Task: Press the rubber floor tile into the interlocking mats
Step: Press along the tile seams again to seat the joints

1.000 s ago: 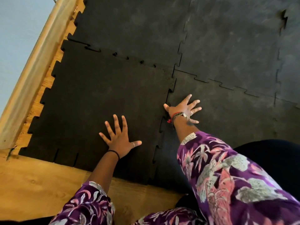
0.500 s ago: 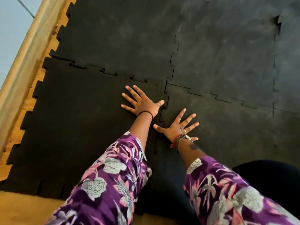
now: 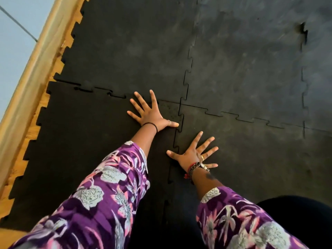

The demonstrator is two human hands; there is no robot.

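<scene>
Wooden floor (image 3: 38, 123) borders the rubber floor tile (image 3: 86, 146); left hand (image 3: 152, 114) and right hand (image 3: 194, 155) press flat, fingers spread, beside interlocking mats (image 3: 242, 78).

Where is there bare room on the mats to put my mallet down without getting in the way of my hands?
The far right mats beyond the right hand are bare, and so is the near left part of the rubber floor tile toward the wooden floor strip. It is crowded at the four-way corner, where the left hand presses.
</scene>
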